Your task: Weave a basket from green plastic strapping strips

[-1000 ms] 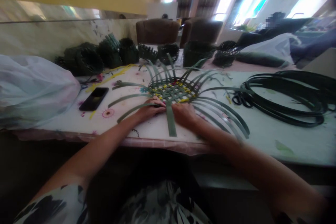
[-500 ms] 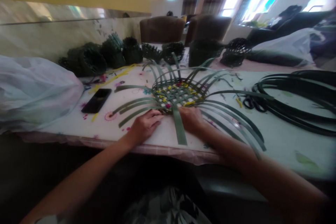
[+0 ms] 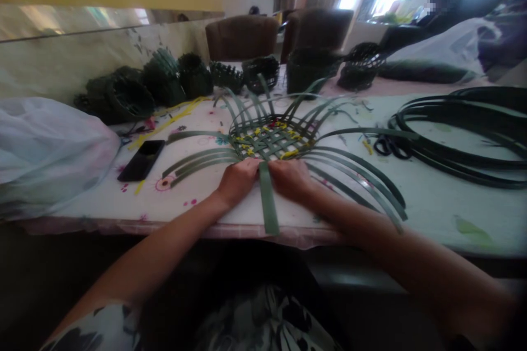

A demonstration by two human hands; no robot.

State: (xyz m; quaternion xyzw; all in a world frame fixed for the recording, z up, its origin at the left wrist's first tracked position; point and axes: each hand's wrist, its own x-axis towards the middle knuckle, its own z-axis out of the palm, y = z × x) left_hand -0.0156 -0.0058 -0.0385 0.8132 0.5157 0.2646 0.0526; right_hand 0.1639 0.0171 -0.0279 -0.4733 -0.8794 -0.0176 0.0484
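A round basket base [image 3: 272, 140], woven from flat green strips with yellow ties, lies in front of me with loose strip ends fanning out around it. At its near rim my left hand [image 3: 241, 178] is closed on the edge, left of a wide green strip [image 3: 268, 203] that points toward me. Just right of that strip, my right hand [image 3: 290, 177] grips the same rim, fingers curled. Both hands nearly meet, and they hide the part of the rim under them.
A black phone [image 3: 142, 160] and a white plastic bag [image 3: 53, 148] lie left. On the right are scissors [image 3: 391, 147] and a coil of green strip [image 3: 461, 167]. Finished-looking woven baskets [image 3: 261, 72] line the back. A person [image 3: 447, 3] sits at the far right.
My left hand has moved in along the rim, closer to the wide strip and my right hand. The view has shifted slightly. The wide strip now points more straight toward me.
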